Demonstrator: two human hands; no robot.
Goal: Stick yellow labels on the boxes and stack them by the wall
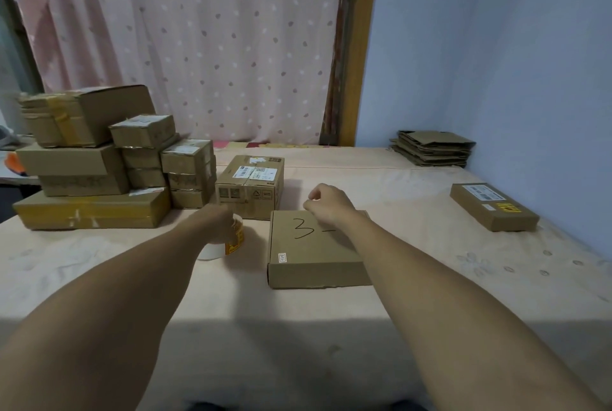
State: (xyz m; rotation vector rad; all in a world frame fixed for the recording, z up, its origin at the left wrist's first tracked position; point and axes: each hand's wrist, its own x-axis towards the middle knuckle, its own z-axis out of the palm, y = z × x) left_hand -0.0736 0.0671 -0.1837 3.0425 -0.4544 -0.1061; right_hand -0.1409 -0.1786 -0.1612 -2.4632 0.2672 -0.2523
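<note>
A flat cardboard box (314,255) marked "3-" lies in the middle of the bed. My right hand (329,203) hovers over its far edge, fingers curled and pinched; whether a label is in them is not visible. My left hand (215,222) grips a roll of yellow labels (235,238) resting on the sheet left of that box. Behind the two stands a cube-shaped box (251,187) with white shipping stickers. By the blue wall at right lies a flat box (493,207) with a yellow label on it.
A pile of several taped cardboard boxes (99,162) fills the left of the bed. Flattened cardboard sheets (432,147) are stacked in the far right corner. A pink dotted curtain (198,46) hangs behind. The blue wall (513,63) borders the right side.
</note>
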